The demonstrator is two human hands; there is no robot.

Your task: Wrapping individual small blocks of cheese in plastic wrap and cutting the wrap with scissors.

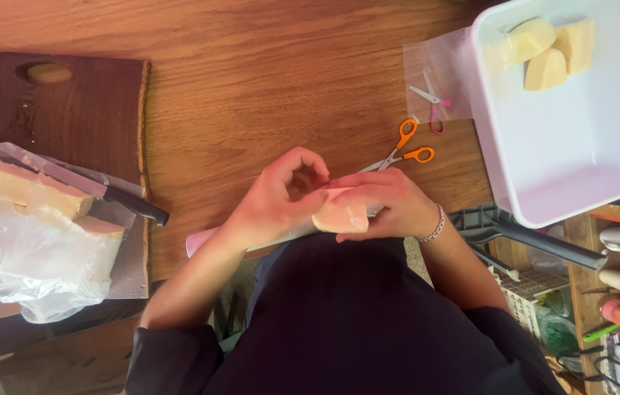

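Note:
Both my hands meet at the near edge of the wooden table [266, 80]. My left hand [277, 197] and my right hand [390, 205] together hold a pale pink-yellow wedge-shaped block [340, 216], wrapped in clear film. A pink roll [204, 240] of film lies under my left wrist along the table edge. My right wrist wears a silver bracelet [438, 225].
Orange-handled scissors [405, 150] lie just beyond my hands, and small pink scissors [433, 106] rest on a clear bag. A white tub [580, 146] at the right holds three pale wedges [547, 47]. A dark board [68, 110] at the left carries a knife [116, 197] and a large bagged block [32, 212].

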